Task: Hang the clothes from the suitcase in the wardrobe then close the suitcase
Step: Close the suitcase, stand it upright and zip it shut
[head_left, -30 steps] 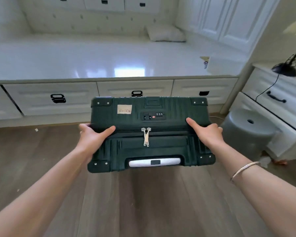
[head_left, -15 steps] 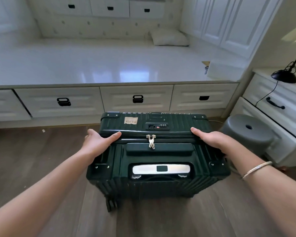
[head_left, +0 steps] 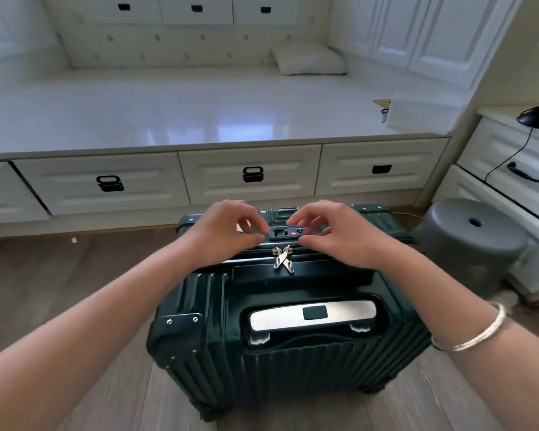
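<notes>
1. The dark green ribbed hard-shell suitcase (head_left: 280,325) is seen upright on the grey-brown wooden plank floor (head_left: 59,293), at six o'clock of the white drawer platform (head_left: 181,119), fully zipped.
2. The left hand (head_left: 221,233) is held over the top edge at ten o'clock of the combination lock (head_left: 288,233); its fingers are curled narrow, thumb and forefinger nearly pinched, nothing gripped.
3. The right hand (head_left: 336,234) is mirrored at two o'clock of the lock, fingertips drawn close together; whether the lock is touched cannot be told.
4. The two silver zipper pulls (head_left: 282,259) are seen crossed, lying just at six o'clock of the lock, between both hands.
5. The silver telescopic handle (head_left: 311,314) is found retracted in its recess, at six o'clock of the pulls.
6. A silver bangle (head_left: 479,332) is worn on the right wrist.
7. A grey round plastic stool (head_left: 470,241) is spotted at three o'clock of the case, just beside it.
</notes>
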A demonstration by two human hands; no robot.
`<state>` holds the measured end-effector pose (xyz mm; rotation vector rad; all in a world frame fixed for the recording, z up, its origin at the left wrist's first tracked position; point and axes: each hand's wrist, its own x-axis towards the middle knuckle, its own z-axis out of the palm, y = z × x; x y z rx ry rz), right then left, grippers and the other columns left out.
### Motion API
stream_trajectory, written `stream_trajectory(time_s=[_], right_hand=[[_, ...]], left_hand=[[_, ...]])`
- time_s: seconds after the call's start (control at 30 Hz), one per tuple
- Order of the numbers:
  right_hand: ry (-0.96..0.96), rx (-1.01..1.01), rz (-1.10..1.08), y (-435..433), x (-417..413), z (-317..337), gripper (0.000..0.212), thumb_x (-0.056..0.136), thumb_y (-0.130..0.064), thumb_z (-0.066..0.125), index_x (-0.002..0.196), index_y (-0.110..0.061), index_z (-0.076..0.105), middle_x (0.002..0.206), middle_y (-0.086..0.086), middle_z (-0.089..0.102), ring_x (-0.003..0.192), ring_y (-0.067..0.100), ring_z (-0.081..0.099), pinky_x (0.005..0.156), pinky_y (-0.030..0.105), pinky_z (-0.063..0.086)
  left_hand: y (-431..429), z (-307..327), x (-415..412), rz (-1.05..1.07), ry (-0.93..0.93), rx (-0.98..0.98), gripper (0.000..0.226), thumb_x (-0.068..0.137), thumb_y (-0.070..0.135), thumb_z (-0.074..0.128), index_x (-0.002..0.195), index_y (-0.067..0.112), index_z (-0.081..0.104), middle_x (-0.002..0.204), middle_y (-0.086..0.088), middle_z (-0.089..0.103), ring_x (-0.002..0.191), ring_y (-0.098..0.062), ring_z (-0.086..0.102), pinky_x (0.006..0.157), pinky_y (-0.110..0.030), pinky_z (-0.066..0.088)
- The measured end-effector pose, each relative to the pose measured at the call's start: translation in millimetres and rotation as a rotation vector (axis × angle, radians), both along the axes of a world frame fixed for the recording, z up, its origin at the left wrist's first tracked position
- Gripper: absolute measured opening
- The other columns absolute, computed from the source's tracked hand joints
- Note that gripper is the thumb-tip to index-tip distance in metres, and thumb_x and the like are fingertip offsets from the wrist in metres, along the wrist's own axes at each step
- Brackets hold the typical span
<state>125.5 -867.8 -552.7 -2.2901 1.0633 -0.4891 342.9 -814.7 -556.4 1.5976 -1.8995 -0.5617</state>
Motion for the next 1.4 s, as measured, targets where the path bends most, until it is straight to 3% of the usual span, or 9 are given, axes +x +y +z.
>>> stream_trajectory(time_s=[0.23, 0.37, 0.5, 0.7, 0.9, 1.07, 1.27, 1.33, 1.4], right_hand=[[0.154, 0.023, 0.098, -0.3, 23.8, -2.5, 0.017, 0.077, -0.012, 0.074, 0.088, -0.025, 0.074, 0.089, -0.008, 0.065, 0.081, 0.012, 0.063, 0.075, 0.021, 0.051], [0.174, -0.014, 0.111, -1.1, 25.7, -3.0, 0.012, 0.076, -0.017, 0.077, 0.085, -0.024, 0.076, 0.086, -0.005, 0.065, 0.074, 0.011, 0.06, 0.07, 0.023, 0.051], [-0.007, 0.07, 0.018, -1.5, 21.1, -9.2, 0.003, 0.08, -0.02, 0.075, 0.081, -0.017, 0.073, 0.079, 0.001, 0.071, 0.073, 0.011, 0.063, 0.076, 0.027, 0.05], [-0.107, 0.35, -0.164, 0.8, 16.5, -9.3, 0.016, 0.09, -0.027, 0.064, 0.086, -0.013, 0.071, 0.083, 0.003, 0.068, 0.076, 0.01, 0.06, 0.08, 0.031, 0.049], [-0.226, 0.415, -0.299, -0.3, 20.6, -12.0, 0.004, 0.086, -0.02, 0.068, 0.082, -0.019, 0.066, 0.084, 0.001, 0.066, 0.074, 0.01, 0.056, 0.062, 0.021, 0.041], [-0.278, 0.568, -0.327, -4.0, 23.3, -7.8, 0.012, 0.087, -0.009, 0.064, 0.075, -0.012, 0.063, 0.076, 0.006, 0.065, 0.067, 0.013, 0.057, 0.052, 0.018, 0.042], [-0.357, 0.687, -0.322, -4.2, 18.3, -7.6, 0.008, 0.088, -0.005, 0.062, 0.08, -0.006, 0.063, 0.076, 0.013, 0.066, 0.059, 0.012, 0.062, 0.048, 0.014, 0.049], [-0.364, 0.703, -0.311, -4.3, 16.8, -7.9, 0.009, 0.089, -0.005, 0.061, 0.08, -0.006, 0.063, 0.075, 0.011, 0.065, 0.058, 0.01, 0.063, 0.049, 0.013, 0.05], [-0.359, 0.707, -0.297, -4.1, 15.4, -7.8, 0.009, 0.091, -0.005, 0.06, 0.082, -0.005, 0.063, 0.075, 0.009, 0.065, 0.058, 0.009, 0.063, 0.05, 0.012, 0.05]], left_hand=[[-9.8, -15.7, -3.2, -0.172, 0.0, 0.111, 0.01, 0.075, 0.013, 0.079, 0.082, 0.021, 0.079, 0.086, 0.0, 0.069, 0.075, -0.017, 0.062, 0.072, -0.026, 0.05], [-5.8, -19.6, -4.5, -0.165, 0.055, 0.094, 0.014, 0.074, 0.01, 0.08, 0.08, 0.022, 0.077, 0.083, -0.001, 0.065, 0.066, -0.006, 0.055, 0.068, -0.025, 0.049], [-7.5, -18.7, -8.3, -0.147, 0.075, 0.121, 0.017, 0.07, 0.012, 0.082, 0.081, 0.019, 0.072, 0.077, 0.007, 0.068, 0.063, 0.002, 0.053, 0.064, -0.014, 0.046], [-8.9, -20.9, -21.5, -0.136, 0.007, 0.02, 0.019, 0.073, 0.031, 0.081, 0.08, 0.023, 0.065, 0.073, 0.011, 0.06, 0.061, -0.001, 0.049, 0.065, -0.023, 0.046], [-10.1, -23.6, -28.1, -0.109, 0.032, -0.031, 0.009, 0.084, 0.023, 0.072, 0.08, 0.017, 0.066, 0.076, 0.008, 0.061, 0.066, -0.011, 0.052, 0.066, -0.027, 0.046], [-7.5, -24.3, -30.7, -0.138, -0.003, -0.027, 0.017, 0.077, 0.028, 0.078, 0.086, 0.022, 0.066, 0.077, 0.013, 0.058, 0.065, 0.009, 0.05, 0.061, -0.009, 0.038], [-9.3, -18.7, -36.4, -0.206, -0.253, -0.078, 0.009, 0.083, 0.027, 0.07, 0.083, 0.02, 0.064, 0.078, 0.014, 0.05, 0.073, -0.008, 0.05, 0.067, -0.024, 0.042], [-7.8, -16.3, -36.2, -0.185, -0.223, -0.067, 0.008, 0.087, 0.023, 0.065, 0.084, 0.018, 0.06, 0.08, 0.012, 0.053, 0.074, -0.012, 0.052, 0.067, -0.025, 0.043], [-7.3, -13.9, -30.5, -0.073, -0.026, 0.043, 0.007, 0.089, 0.02, 0.063, 0.086, 0.013, 0.061, 0.079, 0.005, 0.062, 0.068, -0.012, 0.055, 0.063, -0.022, 0.044]])
